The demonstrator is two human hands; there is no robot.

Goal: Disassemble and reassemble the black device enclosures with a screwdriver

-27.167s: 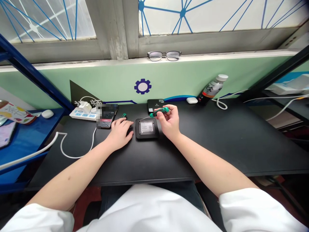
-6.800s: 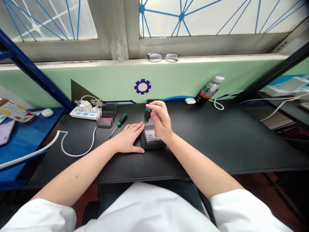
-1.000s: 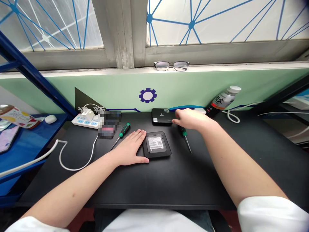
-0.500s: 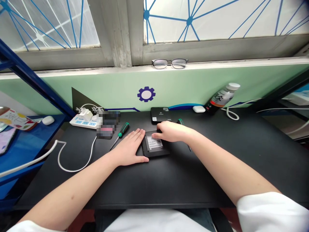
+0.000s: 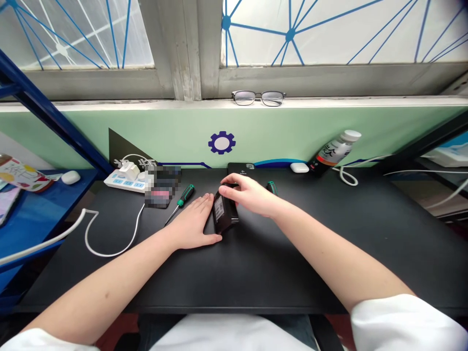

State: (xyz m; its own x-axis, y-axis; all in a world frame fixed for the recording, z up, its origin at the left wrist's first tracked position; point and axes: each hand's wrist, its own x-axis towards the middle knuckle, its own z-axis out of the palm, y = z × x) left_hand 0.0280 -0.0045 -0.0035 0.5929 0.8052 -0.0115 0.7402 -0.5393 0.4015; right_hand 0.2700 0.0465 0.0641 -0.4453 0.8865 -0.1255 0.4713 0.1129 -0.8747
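Observation:
A flat, square black box [image 5: 229, 214] with a label on its face stands tilted on the desk, its right side raised and the label turned to the left. My right hand [image 5: 246, 194] is closed on its upper edge, thumb on the label side and fingers over the far side. My left hand [image 5: 195, 219] lies flat on the desk with fingers stretched out. Its fingertips and thumb are by the low left edge of the box. Behind my right hand is a black cover [image 5: 239, 168] with a small logo, partly hidden.
A green-and-black screwdriver [image 5: 186, 195] lies left of the box; another screwdriver handle [image 5: 271, 187] shows behind my right wrist. Farther back are a white power strip [image 5: 126, 180], a white case [image 5: 300, 167] and a leaning bottle [image 5: 334, 151]. Glasses [image 5: 259, 98] rest on the ledge.
The black box has gone from lying flat to tilted up on its left edge, lifted by my right hand. My left hand has stayed almost in place.

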